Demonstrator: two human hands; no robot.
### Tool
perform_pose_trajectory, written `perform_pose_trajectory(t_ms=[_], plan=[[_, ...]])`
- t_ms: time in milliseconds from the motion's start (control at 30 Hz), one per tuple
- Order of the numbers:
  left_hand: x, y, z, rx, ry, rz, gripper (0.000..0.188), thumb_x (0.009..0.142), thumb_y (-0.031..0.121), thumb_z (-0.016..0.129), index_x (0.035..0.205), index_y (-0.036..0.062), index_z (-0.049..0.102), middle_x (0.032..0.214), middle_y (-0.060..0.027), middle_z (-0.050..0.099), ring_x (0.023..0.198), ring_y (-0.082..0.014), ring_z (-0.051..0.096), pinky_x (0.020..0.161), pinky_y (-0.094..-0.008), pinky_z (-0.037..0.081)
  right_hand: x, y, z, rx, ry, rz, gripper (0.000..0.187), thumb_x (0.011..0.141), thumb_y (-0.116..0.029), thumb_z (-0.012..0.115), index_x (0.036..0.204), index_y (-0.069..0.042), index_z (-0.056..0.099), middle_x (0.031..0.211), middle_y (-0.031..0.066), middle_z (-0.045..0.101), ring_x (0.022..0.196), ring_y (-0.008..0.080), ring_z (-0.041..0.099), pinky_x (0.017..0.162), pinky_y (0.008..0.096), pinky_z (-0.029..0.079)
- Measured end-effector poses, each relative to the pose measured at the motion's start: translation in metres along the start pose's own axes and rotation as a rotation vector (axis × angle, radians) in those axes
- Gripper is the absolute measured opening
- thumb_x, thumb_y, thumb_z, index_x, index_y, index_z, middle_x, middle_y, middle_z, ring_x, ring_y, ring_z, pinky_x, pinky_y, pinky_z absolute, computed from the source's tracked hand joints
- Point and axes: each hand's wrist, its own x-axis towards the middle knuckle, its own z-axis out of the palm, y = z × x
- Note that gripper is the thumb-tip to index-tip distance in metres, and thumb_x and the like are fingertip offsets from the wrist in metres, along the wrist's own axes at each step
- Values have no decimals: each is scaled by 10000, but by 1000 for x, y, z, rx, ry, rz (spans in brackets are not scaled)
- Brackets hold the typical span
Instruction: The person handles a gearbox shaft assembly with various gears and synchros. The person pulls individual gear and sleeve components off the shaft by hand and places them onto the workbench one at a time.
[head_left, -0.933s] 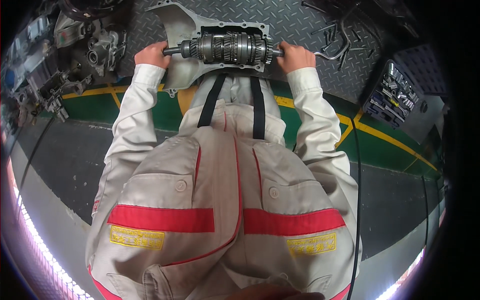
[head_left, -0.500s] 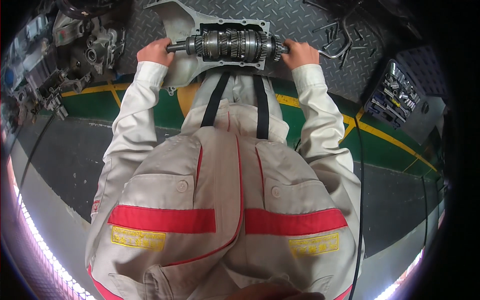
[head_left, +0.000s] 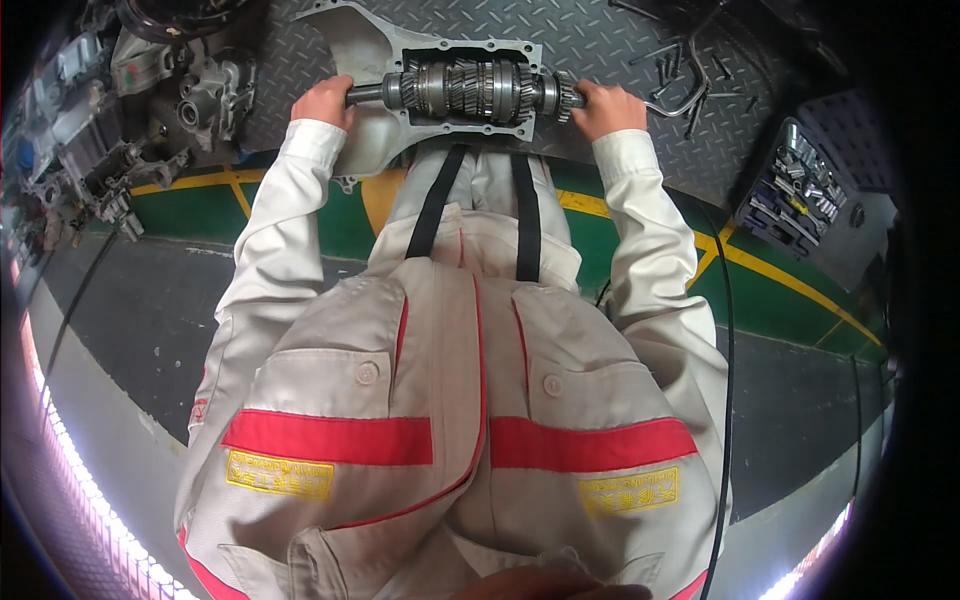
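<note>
At the near edge of a tread-plate desk (head_left: 590,42), an open housing half (head_left: 362,45) is laid with its cavity facing up, and a gear shaft (head_left: 462,90) is held lengthwise along that cavity by its two ends. The left end is clasped by the left hand (head_left: 322,103), with a smooth length of shaft exposed between fist and gears; the right end is clasped by the right hand (head_left: 608,108), just beside the end gear, so the grip is clamped on the shaft at both sides (the tip inside the right fist is hidden). Most of the gears are framed by the housing's rim, while the end gear is placed past the right wall, outside the cavity. Whether the shaft is borne by the housing or lifted slightly above it cannot be told from overhead. As for progress, the work is judged to be partway: the gears are gathered in one row and lined up with the opening, but the shaft is let go by neither hand and the gears are uncovered from above. Loose bolts (head_left: 668,66) are scattered near a bent metal bar (head_left: 692,98), and none can be made out in the rim holes. Farther right an open tool case (head_left: 852,130) is seen; metal castings (head_left: 212,100) are grouped at the left.
</note>
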Motion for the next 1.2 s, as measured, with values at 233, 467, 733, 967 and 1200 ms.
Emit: perform_pose_trajectory(t_ms=[233, 467, 733, 967, 1200], plan=[[1, -6, 6, -52, 33, 46, 215, 697, 85, 656, 891, 98, 564, 871, -117, 617, 845, -345, 597, 713, -436, 496, -7, -7, -9, -25, -33, 4, 280, 735, -281, 700, 998, -192, 664, 808, 112, 681, 749, 308, 661, 642, 401, 523], [3, -5, 5, -67, 38, 61, 236, 687, 86, 668, 899, 101, 565, 875, -112, 618, 849, -343, 596, 718, -432, 497, -7, -7, -13, -17, -58, -1, 278, 753, -288, 698, 1008, -182, 664, 812, 117, 680, 753, 309, 662, 644, 400, 524], [9, -10, 13, -61, -7, 10, 216, 689, 100, 641, 899, 111, 591, 853, -145, 629, 829, -361, 603, 728, -431, 497, -3, -8, -18, -41, -112, 17, 294, 742, -288, 704, 1019, -195, 670, 823, 125, 679, 769, 313, 661, 670, 405, 527], [13, -8, 14, -78, 27, -16, 185, 690, 74, 613, 871, 111, 599, 829, -149, 634, 788, -370, 604, 686, -425, 494, 0, -11, -13, -56, -128, 54, 307, 738, -279, 696, 1035, -205, 673, 838, 132, 678, 791, 315, 658, 689, 403, 530], [15, -4, 17, -71, 96, -45, 201, 690, 64, 623, 880, 126, 596, 838, -137, 643, 801, -361, 614, 706, -425, 497, 2, -14, -14, -115, -159, 87, 323, 736, -278, 689, 1049, -204, 677, 881, 128, 680, 814, 303, 660, 731, 391, 534]])
